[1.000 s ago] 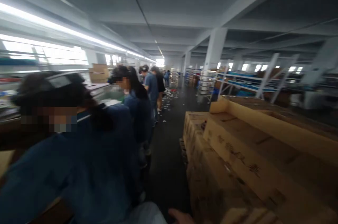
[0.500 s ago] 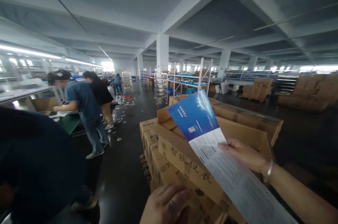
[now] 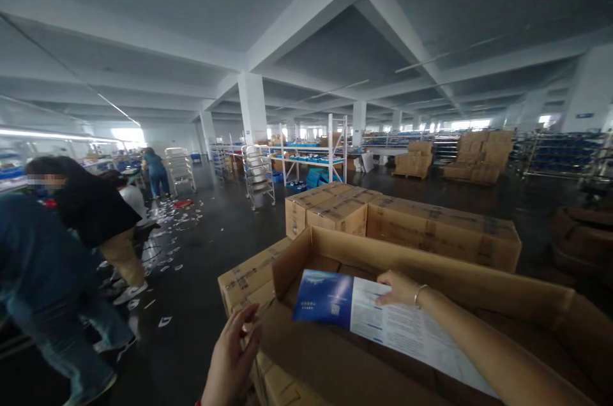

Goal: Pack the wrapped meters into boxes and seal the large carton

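Note:
My right hand (image 3: 400, 289) grips a long folded-out leaflet (image 3: 330, 297) along its upper edge, fingers over the printed side. One end panel of the leaflet is blue with a small square code; the rest is white with fine text. It lies tilted over the inside of an open cardboard box (image 3: 412, 249), with its far end hidden behind my right forearm. Beside the box's left side, my left hand (image 3: 234, 352) is raised with fingers loosely bent and apart, and nothing shows in it.
Taped cartons (image 3: 440, 227) stand behind the open box. To the left, a person in blue (image 3: 43, 291) and a person in black (image 3: 100, 202) stand beside a workbench. Paper scraps (image 3: 165, 322) litter the floor. A wheeled rack (image 3: 258, 173) and white shelving (image 3: 311, 157) stand farther back.
My right hand has lowered the leaflet, turning it flatter over the open box. My left hand has moved left and its fingers have loosened. The view has swung to the right.

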The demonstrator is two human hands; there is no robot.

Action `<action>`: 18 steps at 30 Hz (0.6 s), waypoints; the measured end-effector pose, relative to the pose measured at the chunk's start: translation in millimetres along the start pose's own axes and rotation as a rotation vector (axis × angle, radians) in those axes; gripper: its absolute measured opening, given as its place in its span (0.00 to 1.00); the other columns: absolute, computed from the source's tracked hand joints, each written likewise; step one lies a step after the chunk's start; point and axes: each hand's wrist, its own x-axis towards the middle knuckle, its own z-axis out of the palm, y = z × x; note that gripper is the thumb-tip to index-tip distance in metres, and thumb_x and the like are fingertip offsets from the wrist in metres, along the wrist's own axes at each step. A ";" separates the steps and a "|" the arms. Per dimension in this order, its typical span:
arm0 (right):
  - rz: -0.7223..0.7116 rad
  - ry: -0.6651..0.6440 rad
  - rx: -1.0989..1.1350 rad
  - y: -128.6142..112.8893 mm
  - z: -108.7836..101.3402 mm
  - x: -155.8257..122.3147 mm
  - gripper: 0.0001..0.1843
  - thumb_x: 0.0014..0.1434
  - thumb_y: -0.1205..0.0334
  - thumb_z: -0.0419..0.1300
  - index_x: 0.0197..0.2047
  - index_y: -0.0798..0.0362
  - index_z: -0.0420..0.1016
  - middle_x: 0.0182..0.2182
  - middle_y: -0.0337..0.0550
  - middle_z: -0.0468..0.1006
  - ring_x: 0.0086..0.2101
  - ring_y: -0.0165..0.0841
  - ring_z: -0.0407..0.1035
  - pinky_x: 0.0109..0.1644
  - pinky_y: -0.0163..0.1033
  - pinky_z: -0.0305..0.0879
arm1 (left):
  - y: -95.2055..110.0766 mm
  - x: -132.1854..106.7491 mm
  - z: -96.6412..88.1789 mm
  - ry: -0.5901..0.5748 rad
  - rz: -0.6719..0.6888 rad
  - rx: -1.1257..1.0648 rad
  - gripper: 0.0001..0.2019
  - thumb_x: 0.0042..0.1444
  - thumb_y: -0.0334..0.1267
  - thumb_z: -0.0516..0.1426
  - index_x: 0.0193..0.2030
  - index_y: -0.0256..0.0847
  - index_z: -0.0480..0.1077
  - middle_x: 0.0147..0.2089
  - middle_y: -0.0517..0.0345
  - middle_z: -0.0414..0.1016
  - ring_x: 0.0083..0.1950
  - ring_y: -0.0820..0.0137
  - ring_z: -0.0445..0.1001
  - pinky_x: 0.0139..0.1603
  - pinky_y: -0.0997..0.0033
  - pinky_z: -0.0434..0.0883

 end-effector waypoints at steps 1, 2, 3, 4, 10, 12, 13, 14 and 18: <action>0.014 -0.001 0.010 5.5 6.8 5.1 0.17 0.37 0.50 0.65 0.26 0.56 0.74 0.26 0.43 0.77 0.29 0.35 0.67 0.30 0.35 0.53 | -10.8 10.6 5.4 -0.008 -0.043 -0.016 0.23 0.51 0.53 0.55 0.45 0.37 0.74 0.42 0.45 0.78 0.40 0.60 0.78 0.36 0.62 0.78; 0.025 -0.003 0.021 10.5 11.9 7.9 0.17 0.37 0.50 0.65 0.25 0.56 0.74 0.26 0.43 0.77 0.28 0.35 0.67 0.29 0.35 0.53 | -19.8 19.5 12.0 -0.026 -0.086 -0.032 0.25 0.50 0.54 0.55 0.46 0.37 0.73 0.44 0.44 0.78 0.42 0.60 0.78 0.38 0.61 0.78; 0.031 -0.006 0.033 14.9 15.6 8.9 0.17 0.37 0.50 0.65 0.26 0.56 0.74 0.26 0.42 0.77 0.28 0.35 0.67 0.29 0.35 0.53 | -27.0 26.9 19.5 -0.045 -0.130 -0.049 0.27 0.49 0.56 0.55 0.47 0.36 0.72 0.45 0.43 0.77 0.43 0.59 0.77 0.39 0.60 0.78; 0.027 -0.009 0.045 18.6 18.1 8.7 0.17 0.38 0.50 0.65 0.27 0.56 0.75 0.26 0.42 0.77 0.28 0.34 0.67 0.29 0.35 0.54 | -32.3 33.0 27.1 -0.063 -0.174 -0.067 0.28 0.48 0.57 0.55 0.48 0.36 0.72 0.47 0.43 0.76 0.45 0.58 0.77 0.40 0.59 0.77; -0.045 -0.037 0.086 20.4 19.0 8.9 0.17 0.43 0.51 0.64 0.33 0.54 0.78 0.30 0.41 0.80 0.32 0.37 0.72 0.34 0.38 0.63 | -29.2 62.4 57.7 -0.187 -0.415 -0.238 0.35 0.42 0.60 0.58 0.51 0.34 0.67 0.43 0.45 0.77 0.45 0.58 0.76 0.45 0.58 0.75; -0.064 -0.010 0.059 11.9 15.2 6.0 0.21 0.45 0.51 0.65 0.41 0.54 0.79 0.35 0.45 0.80 0.36 0.41 0.73 0.40 0.41 0.67 | -22.3 75.3 60.4 -0.194 -0.425 -0.251 0.35 0.42 0.60 0.58 0.51 0.34 0.66 0.39 0.48 0.76 0.42 0.59 0.76 0.43 0.59 0.74; -0.075 0.027 0.036 6.7 12.0 0.9 0.24 0.47 0.52 0.63 0.47 0.54 0.78 0.40 0.48 0.79 0.40 0.43 0.72 0.46 0.44 0.67 | -19.3 82.7 61.1 -0.185 -0.405 -0.234 0.34 0.42 0.59 0.59 0.51 0.35 0.66 0.38 0.51 0.75 0.40 0.61 0.75 0.41 0.60 0.74; -0.087 0.069 0.012 1.5 7.9 -7.7 0.25 0.50 0.54 0.61 0.51 0.54 0.76 0.45 0.51 0.77 0.45 0.46 0.71 0.51 0.48 0.65 | -16.9 90.5 61.8 -0.177 -0.368 -0.204 0.33 0.42 0.58 0.59 0.50 0.35 0.67 0.36 0.53 0.74 0.38 0.62 0.74 0.38 0.62 0.73; -0.056 0.284 0.029 -7.5 -14.1 -72.5 0.22 0.56 0.52 0.59 0.53 0.51 0.75 0.56 0.53 0.70 0.56 0.52 0.62 0.64 0.58 0.52 | -12.8 119.6 67.1 -0.243 -0.109 -0.031 0.22 0.47 0.52 0.56 0.44 0.38 0.69 0.29 0.62 0.64 0.30 0.69 0.65 0.33 0.67 0.65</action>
